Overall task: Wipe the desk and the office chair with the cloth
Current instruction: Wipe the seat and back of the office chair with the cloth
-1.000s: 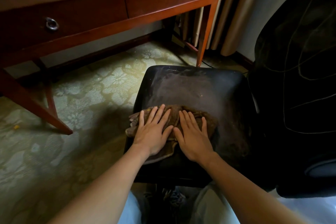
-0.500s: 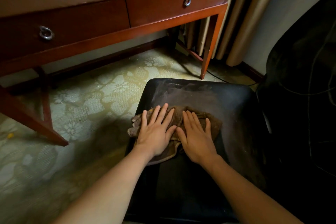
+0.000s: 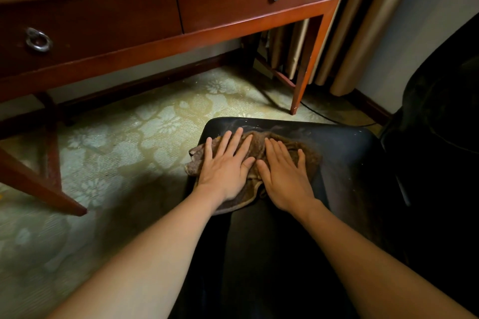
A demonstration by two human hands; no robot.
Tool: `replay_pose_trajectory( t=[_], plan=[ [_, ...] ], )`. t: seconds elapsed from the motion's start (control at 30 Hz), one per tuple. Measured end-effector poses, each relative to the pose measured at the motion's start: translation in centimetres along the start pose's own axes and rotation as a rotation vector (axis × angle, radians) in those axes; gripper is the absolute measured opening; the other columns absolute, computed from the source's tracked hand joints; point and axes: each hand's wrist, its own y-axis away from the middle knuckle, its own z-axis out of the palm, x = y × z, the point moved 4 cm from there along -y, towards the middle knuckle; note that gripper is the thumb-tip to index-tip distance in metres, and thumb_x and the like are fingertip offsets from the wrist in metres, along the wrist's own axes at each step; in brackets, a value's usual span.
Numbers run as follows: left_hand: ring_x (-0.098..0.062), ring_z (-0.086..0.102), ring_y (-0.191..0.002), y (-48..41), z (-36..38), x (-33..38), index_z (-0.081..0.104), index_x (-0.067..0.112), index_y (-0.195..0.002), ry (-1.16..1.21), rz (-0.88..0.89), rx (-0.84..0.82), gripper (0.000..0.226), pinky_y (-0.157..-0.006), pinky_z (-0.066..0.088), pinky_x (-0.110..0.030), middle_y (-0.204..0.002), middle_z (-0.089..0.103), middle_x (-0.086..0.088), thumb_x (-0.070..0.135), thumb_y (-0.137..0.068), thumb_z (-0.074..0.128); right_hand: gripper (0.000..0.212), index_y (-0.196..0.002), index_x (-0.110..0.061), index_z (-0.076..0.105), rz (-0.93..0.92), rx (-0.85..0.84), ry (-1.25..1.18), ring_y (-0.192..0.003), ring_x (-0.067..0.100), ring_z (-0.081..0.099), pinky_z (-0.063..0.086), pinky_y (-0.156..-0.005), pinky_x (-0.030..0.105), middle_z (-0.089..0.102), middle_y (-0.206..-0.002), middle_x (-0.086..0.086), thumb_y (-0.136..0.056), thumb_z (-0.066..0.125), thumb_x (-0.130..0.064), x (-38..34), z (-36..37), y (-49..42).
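The chair seat (image 3: 342, 145) is being wiped, with the cloth (image 3: 259, 141) pressed flat under the left grip (image 3: 225, 167) and right grip (image 3: 285, 180), both spread open and clasping nothing — the dusty far edge should be reached next

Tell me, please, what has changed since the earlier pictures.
The left hand and the right hand pushed the cloth forward over the chair seat to its far edge, nearer the desk. Both hands stay flat on it, side by side; nothing gripped or released.

A single head-worn wide-angle camera looks forward and down, close above the chair seat (image 3: 342, 153) at lower centre. The desk (image 3: 233, 11) crosses the upper frame, farther off.
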Motion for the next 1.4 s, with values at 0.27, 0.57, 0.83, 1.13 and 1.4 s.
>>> replay_pose_trajectory(
  t=[0.27, 0.57, 0.83, 1.13, 1.4],
  plan=[
    [-0.014, -0.019, -0.153, -5.0, -0.1, -1.3, -0.005, 0.035, -0.159, 0.027, -0.012, 0.008, 0.058, -0.122, -0.007, -0.056, -0.166, -0.018, 0.010, 0.052, -0.105, 0.008, 0.060, -0.161, -0.022, 0.003, 0.006, 0.043, 0.007, -0.154, 0.010, -0.002, -0.010, -0.123, 0.051, 0.005, -0.169, -0.004, -0.108, 0.013, -0.047, 1.0, -0.5, -4.9],
    [-0.014, -0.013, -0.154, -8.9, -0.5, -2.4, -0.003, 0.037, -0.159, 0.073, -0.052, -0.014, 0.057, -0.123, -0.007, -0.054, -0.167, -0.013, 0.013, 0.053, -0.106, 0.009, 0.060, -0.161, -0.022, 0.005, 0.021, 0.057, 0.022, -0.155, 0.013, 0.002, -0.010, -0.122, 0.053, 0.008, -0.168, -0.003, -0.107, 0.013, -0.048, 1.6, -0.7, -9.1],
    [-0.027, 0.007, -0.154, -11.6, -0.9, -3.2, -0.003, 0.040, -0.159, 0.084, -0.092, -0.081, 0.058, -0.119, 0.009, -0.064, -0.168, 0.002, 0.010, 0.057, -0.104, 0.008, 0.059, -0.161, -0.022, 0.014, 0.024, 0.053, -0.011, -0.153, 0.014, 0.013, -0.007, -0.122, 0.053, 0.021, -0.166, -0.002, -0.107, 0.015, -0.049, 2.1, -1.2, -12.4],
    [-0.023, -0.007, -0.155, -13.8, -0.5, -4.0, 0.006, 0.039, -0.159, 0.103, -0.124, -0.097, 0.057, -0.121, -0.008, -0.057, -0.169, 0.006, 0.006, 0.055, -0.105, 0.003, 0.050, -0.145, -0.023, 0.039, 0.077, 0.003, -0.021, -0.141, 0.029, 0.037, 0.010, -0.118, 0.060, 0.047, -0.148, 0.005, -0.107, 0.016, -0.046, 2.1, -1.3, -15.4],
    [-0.025, -0.028, -0.150, -11.9, -0.7, -4.3, -0.007, 0.042, -0.158, 0.073, -0.148, -0.084, 0.056, -0.116, -0.019, -0.062, -0.167, -0.017, 0.007, 0.054, -0.103, 0.000, 0.062, -0.160, -0.023, 0.016, 0.064, 0.009, 0.043, -0.154, 0.023, 0.006, -0.016, -0.116, 0.061, 0.022, -0.165, -0.003, -0.106, 0.011, -0.052, 0.9, -0.8, -13.8]
  ],
)
